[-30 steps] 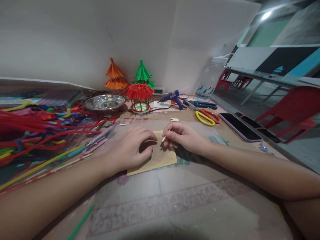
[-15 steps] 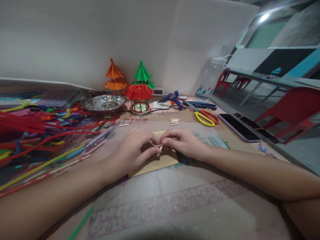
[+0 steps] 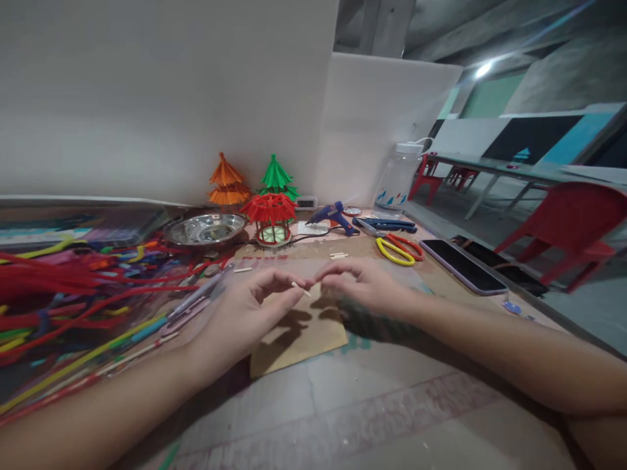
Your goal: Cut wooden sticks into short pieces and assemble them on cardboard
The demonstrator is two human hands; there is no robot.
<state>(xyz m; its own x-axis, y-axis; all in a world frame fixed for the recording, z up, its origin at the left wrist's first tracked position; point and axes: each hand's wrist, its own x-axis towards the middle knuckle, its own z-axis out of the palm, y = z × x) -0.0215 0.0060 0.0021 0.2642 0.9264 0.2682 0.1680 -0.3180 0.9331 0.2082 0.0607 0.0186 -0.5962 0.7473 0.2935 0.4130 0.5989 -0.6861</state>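
Both my hands are raised a little above a tan piece of cardboard [image 3: 304, 339] that lies on the table. My left hand [image 3: 249, 310] and my right hand [image 3: 365, 287] meet fingertip to fingertip and pinch a short pale wooden stick [image 3: 300, 289] between them. The fingers of both hands are curled in a pinch. The hands cast shadows on the cardboard below.
A heap of coloured pipe cleaners [image 3: 68, 287] fills the left. At the back stand a metal dish [image 3: 206, 228], orange [image 3: 226, 179], green [image 3: 277, 177] and red [image 3: 268, 215] pavilion models, a blue glue gun [image 3: 333, 215] and a bottle [image 3: 396, 179]. Scissors [image 3: 396, 249], phones [image 3: 463, 266] and short sticks [image 3: 337, 255] lie to the right.
Both hands rose off the cardboard with the small stick. The right hand alone held it one second ago; both hands pinch it now. The camera tilted upward.
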